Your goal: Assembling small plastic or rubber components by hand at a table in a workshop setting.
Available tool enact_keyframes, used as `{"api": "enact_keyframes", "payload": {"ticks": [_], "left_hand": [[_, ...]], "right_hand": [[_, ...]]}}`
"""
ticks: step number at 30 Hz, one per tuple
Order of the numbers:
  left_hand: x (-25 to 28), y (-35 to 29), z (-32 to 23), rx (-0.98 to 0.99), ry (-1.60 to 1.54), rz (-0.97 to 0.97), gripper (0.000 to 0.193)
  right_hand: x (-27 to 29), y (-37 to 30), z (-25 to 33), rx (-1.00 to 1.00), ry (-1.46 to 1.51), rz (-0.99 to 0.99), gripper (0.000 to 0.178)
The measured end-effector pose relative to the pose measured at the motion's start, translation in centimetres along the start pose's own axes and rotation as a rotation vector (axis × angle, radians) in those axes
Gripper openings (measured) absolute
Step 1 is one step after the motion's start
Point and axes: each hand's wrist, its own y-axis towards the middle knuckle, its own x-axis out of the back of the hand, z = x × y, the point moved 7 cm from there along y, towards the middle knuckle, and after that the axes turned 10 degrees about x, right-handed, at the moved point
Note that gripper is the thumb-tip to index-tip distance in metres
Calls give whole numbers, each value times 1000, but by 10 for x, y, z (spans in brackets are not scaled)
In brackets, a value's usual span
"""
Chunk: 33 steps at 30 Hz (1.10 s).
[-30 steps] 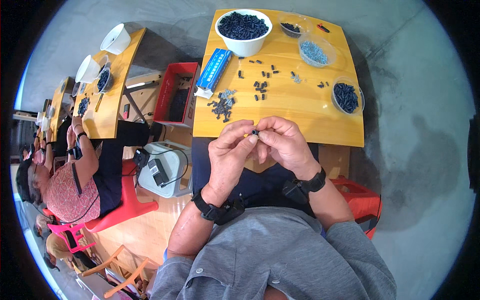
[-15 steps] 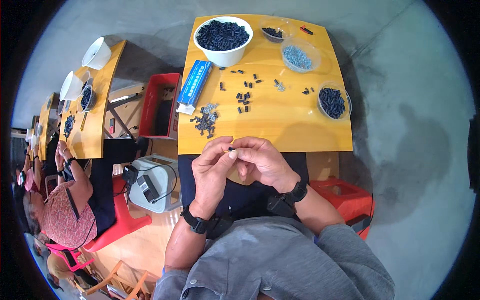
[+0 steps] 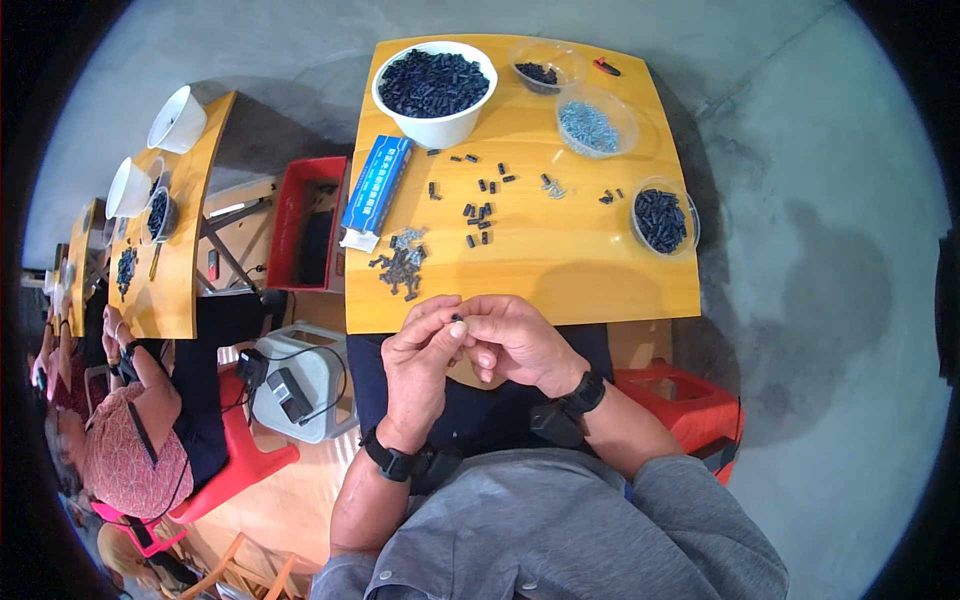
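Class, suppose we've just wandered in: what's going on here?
At a yellow wooden table, a person's left hand pinches a small black piece. The right hand meets it there; whether it grips too is hidden. Further up the table, short black cylindrical pieces lie scattered right of a blue rectangular cardboard box. Behind them, a large round white tub holds many black pieces, and a clear round plastic bowl holds small silvery-blue pieces.
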Motion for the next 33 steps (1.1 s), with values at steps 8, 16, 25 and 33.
{"api": "enact_keyframes", "payload": {"ticks": [8,16,25,33], "left_hand": [[3,7,4,46,-105,2,14],[19,13,35,195,-9,-32,12],[15,12,32,180,-39,-2,12],[9,7,21,144,-34,2,11]], "right_hand": [[43,11,31,66,-580,-170,12],[108,14,159,798,-1868,-526,7],[130,35,178,643,-2090,-692,11],[134,43,179,543,-2170,-785,10]]}}
